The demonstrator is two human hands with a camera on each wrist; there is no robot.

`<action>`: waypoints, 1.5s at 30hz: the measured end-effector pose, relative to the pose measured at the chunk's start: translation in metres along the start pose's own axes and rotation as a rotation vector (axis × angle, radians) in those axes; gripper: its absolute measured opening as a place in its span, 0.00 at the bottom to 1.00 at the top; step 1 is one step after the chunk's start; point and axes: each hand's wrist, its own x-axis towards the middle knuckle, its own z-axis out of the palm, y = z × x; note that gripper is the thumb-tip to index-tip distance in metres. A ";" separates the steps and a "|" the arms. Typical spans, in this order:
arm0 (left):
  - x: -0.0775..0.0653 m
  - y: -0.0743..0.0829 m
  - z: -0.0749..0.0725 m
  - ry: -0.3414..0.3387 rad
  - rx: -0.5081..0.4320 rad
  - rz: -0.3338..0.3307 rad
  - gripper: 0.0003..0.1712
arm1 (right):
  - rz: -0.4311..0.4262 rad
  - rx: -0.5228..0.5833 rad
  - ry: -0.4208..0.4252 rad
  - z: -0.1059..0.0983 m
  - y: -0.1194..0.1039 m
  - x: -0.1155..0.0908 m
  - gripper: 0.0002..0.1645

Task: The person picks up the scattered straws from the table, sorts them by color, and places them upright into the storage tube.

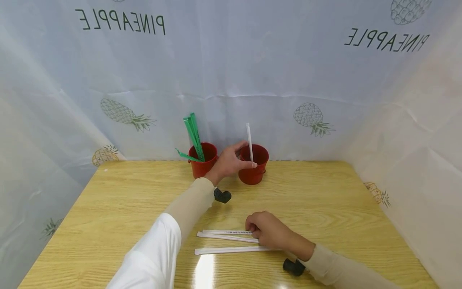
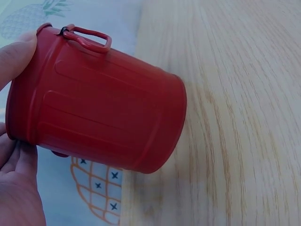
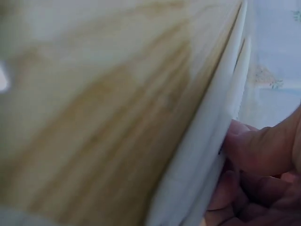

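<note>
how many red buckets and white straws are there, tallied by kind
Red buckets: 2 (left bucket, right bucket)
White straws: 4 (3 on the table, 1 in the right bucket)
Total: 6

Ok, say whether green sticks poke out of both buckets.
No, green sticks poke from the left bucket, but the right bucket shows only a white stick.
</note>
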 end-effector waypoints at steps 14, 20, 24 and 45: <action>0.000 -0.001 -0.001 -0.013 -0.004 0.005 0.45 | -0.032 0.070 -0.092 -0.011 0.004 -0.005 0.11; 0.001 0.000 -0.001 -0.010 0.002 0.010 0.44 | -0.057 0.251 -0.046 -0.024 0.009 -0.012 0.08; 0.002 0.000 -0.001 -0.010 0.009 0.012 0.44 | -0.073 0.317 0.007 -0.039 0.009 -0.016 0.05; 0.002 -0.001 0.001 -0.010 0.016 0.035 0.44 | -0.197 0.368 0.594 -0.132 -0.011 0.020 0.07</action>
